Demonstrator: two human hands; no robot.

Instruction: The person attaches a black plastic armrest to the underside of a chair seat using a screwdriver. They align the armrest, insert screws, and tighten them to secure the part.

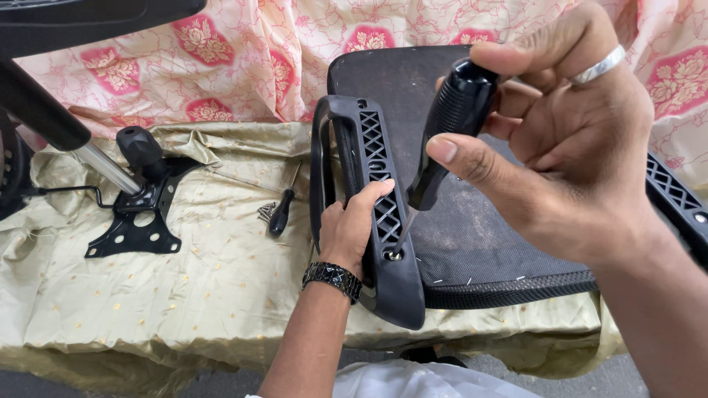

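My left hand (352, 230), with a dark beaded bracelet on the wrist, grips a black plastic chair armrest (369, 147) that lies against the left edge of an upturned black chair seat (472, 236). My right hand (560, 140), with a silver ring, holds the black handle of a screwdriver (450, 125). Its thin shaft slants down into a screw hole (393, 255) near the armrest's lower end, just beside my left fingers.
A second black screwdriver (281, 211) and a few loose screws (265, 211) lie on the gold cloth (184, 295). To the left is a black metal chair mechanism (140, 214) with a gas cylinder (103, 166). Another armrest (675, 195) shows at right. Pink floral fabric (243, 51) hangs behind.
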